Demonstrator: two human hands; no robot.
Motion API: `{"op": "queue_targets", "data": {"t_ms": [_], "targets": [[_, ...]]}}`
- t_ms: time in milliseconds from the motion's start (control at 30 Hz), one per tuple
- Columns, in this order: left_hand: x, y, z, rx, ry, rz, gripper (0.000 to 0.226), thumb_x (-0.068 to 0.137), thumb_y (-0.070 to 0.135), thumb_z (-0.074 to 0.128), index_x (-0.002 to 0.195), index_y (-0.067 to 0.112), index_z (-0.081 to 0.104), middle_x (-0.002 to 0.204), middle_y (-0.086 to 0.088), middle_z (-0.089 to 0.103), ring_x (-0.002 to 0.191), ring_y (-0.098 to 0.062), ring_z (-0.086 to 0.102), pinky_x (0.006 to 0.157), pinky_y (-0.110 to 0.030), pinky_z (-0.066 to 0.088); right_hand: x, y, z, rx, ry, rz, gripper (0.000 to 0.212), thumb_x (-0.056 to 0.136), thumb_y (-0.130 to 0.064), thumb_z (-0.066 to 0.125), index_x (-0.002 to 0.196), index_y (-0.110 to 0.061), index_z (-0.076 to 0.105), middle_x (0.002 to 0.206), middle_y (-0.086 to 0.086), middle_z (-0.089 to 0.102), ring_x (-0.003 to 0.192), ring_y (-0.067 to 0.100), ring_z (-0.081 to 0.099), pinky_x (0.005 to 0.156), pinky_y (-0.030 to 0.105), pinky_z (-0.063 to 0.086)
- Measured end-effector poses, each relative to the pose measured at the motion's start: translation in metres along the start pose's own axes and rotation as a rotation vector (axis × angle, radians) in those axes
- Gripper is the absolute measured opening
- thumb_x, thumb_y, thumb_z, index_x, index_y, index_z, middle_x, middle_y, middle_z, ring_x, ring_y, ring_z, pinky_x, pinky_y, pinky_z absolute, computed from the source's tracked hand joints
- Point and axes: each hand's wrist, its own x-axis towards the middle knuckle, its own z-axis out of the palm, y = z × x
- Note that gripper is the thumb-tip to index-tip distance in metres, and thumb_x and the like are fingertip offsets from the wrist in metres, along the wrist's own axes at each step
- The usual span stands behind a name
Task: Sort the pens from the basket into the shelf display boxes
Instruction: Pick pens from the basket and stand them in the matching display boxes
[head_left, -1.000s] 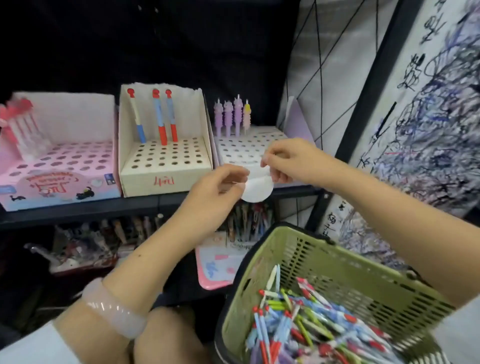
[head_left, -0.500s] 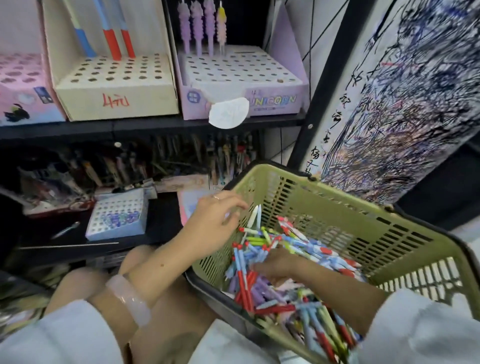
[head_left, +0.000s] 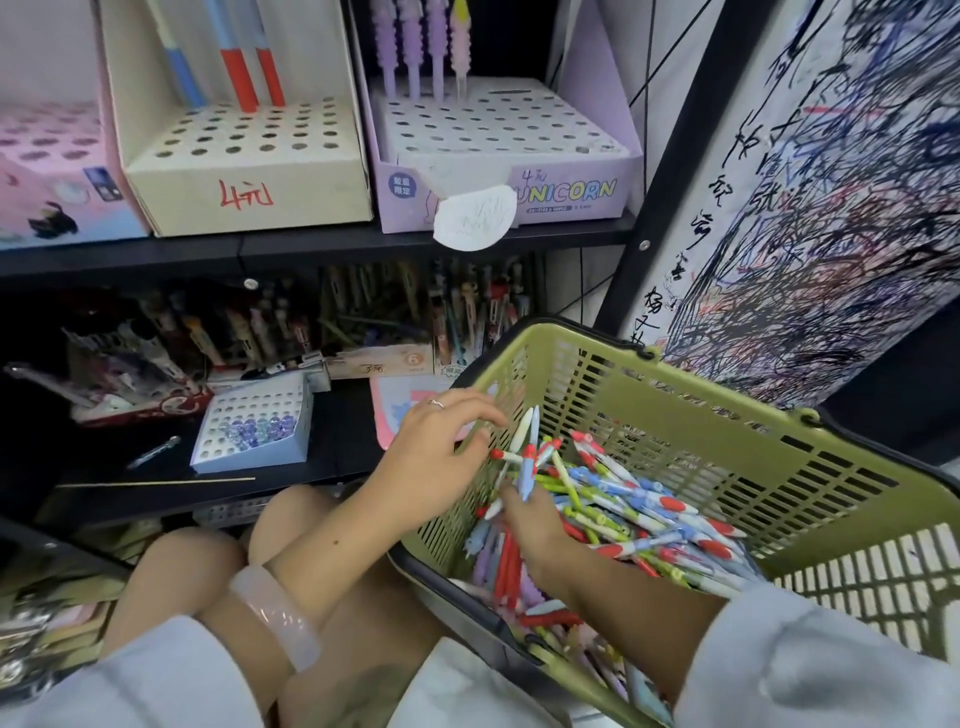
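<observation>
With our right hand (head_left: 530, 519) deep in the green basket (head_left: 675, 415) at 4 o'clock, pinching a few pens (head_left: 527, 457), and our left hand (head_left: 441, 457) loosely spread at the rim, we should gather only one kind, tips aligned, for the cream box (head_left: 244, 171) at 11 o'clock.
</observation>
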Motion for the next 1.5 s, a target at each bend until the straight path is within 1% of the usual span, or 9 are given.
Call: {"op": "queue_targets", "data": {"t_ms": [267, 400, 533, 700, 867, 1000, 1133, 1267, 1500], "targets": [[0.007, 0.021, 0.009, -0.280, -0.085, -0.198, 0.030, 0.097, 0.023, 0.045, 0.126, 0.022, 0.048, 0.109, 0.012, 0.056, 0.084, 0.009, 0.057, 0.068, 0.001, 0.038, -0.055, -0.083, -0.044, -0.089, -0.404, -0.447, 0.024, 0.101, -0.015, 0.038, 0.085, -0.017, 0.056, 0.062, -0.004, 0.059, 0.057, 0.012, 0.054, 0.061, 0.023, 0.050], [0.018, 0.030, 0.000, -0.661, 0.070, -0.475, 0.031, 0.094, 0.039, 0.048, 0.121, 0.027, 0.042, 0.101, 0.008, 0.063, 0.089, -0.006, 0.062, 0.069, -0.017, 0.044, -0.068, -0.109, -0.057, -0.197, -0.550, -0.416, 0.028, 0.100, -0.021, 0.040, 0.078, -0.011, 0.053, 0.065, 0.000, 0.059, 0.058, 0.012, 0.056, 0.071, 0.030, 0.052], [0.020, 0.032, -0.012, -0.804, 0.090, -0.421, 0.017, 0.098, 0.027, 0.044, 0.096, 0.015, 0.057, 0.081, 0.003, 0.069, 0.076, -0.012, 0.065, 0.071, -0.025, 0.051, -0.077, -0.126, -0.061, -0.343, -0.707, -0.427, 0.034, 0.099, -0.027, 0.040, 0.078, -0.008, 0.059, 0.074, 0.008, 0.062, 0.067, 0.018, 0.061, 0.071, 0.027, 0.053], [0.022, 0.034, -0.042, -0.971, 0.342, -0.438, 0.020, 0.100, 0.017, 0.035, 0.084, 0.013, 0.045, 0.060, -0.002, 0.060, 0.057, -0.013, 0.066, 0.056, -0.025, 0.056, -0.080, -0.157, -0.049, -0.027, -0.562, -0.426, 0.032, 0.100, -0.020, 0.038, 0.082, -0.007, 0.061, 0.082, 0.012, 0.071, 0.074, 0.018, 0.071, 0.069, 0.024, 0.057], [0.015, 0.034, -0.071, -0.939, 0.498, -0.443, 0.016, 0.098, 0.020, 0.043, 0.086, 0.015, 0.053, 0.086, -0.004, 0.062, 0.087, -0.018, 0.062, 0.071, -0.034, 0.053, -0.090, -0.188, -0.015, 0.110, -0.581, -0.498, 0.031, 0.101, -0.021, 0.037, 0.100, -0.003, 0.062, 0.103, 0.012, 0.070, 0.097, 0.016, 0.068, 0.084, 0.022, 0.055], [0.004, 0.037, -0.089, -1.094, 0.416, -0.410, 0.021, 0.100, 0.022, 0.038, 0.111, 0.010, 0.052, 0.106, -0.013, 0.064, 0.091, -0.026, 0.066, 0.077, -0.039, 0.057, -0.102, -0.212, 0.018, 0.240, -0.601, -0.553, 0.031, 0.101, -0.019, 0.035, 0.103, -0.004, 0.062, 0.110, 0.010, 0.067, 0.107, 0.016, 0.064, 0.095, 0.028, 0.050], [-0.004, 0.034, -0.106, -1.035, 0.354, -0.326, 0.027, 0.101, 0.027, 0.035, 0.117, 0.020, 0.055, 0.102, -0.008, 0.070, 0.092, -0.019, 0.068, 0.082, -0.035, 0.055, -0.116, -0.234, 0.048, -0.004, -0.480, -0.650, 0.031, 0.100, -0.025, 0.040, 0.096, -0.019, 0.070, 0.098, -0.006, 0.072, 0.088, 0.004, 0.068, 0.076, 0.016, 0.053], [-0.008, 0.022, -0.128, -1.007, 0.297, -0.304, 0.029, 0.099, 0.029, 0.037, 0.109, 0.018, 0.062, 0.090, -0.003, 0.074, 0.087, -0.015, 0.070, 0.077, -0.030, 0.052, -0.120, -0.250, 0.068, -0.095, -0.476, -0.703, 0.028, 0.098, -0.027, 0.044, 0.102, -0.017, 0.069, 0.104, 0.001, 0.071, 0.094, 0.013, 0.068, 0.085, 0.022, 0.053], [-0.018, 0.012, -0.160, -0.848, 0.295, -0.290, 0.023, 0.092, 0.033, 0.053, 0.082, 0.019, 0.069, 0.066, 0.001, 0.070, 0.061, -0.010, 0.067, 0.056, -0.028, 0.052, -0.122, -0.270, 0.101, 0.069, -0.817, -0.560, 0.021, 0.099, -0.028, 0.044, 0.112, -0.030, 0.060, 0.110, -0.006, 0.070, 0.105, 0.010, 0.065, 0.091, 0.028, 0.052]]}}
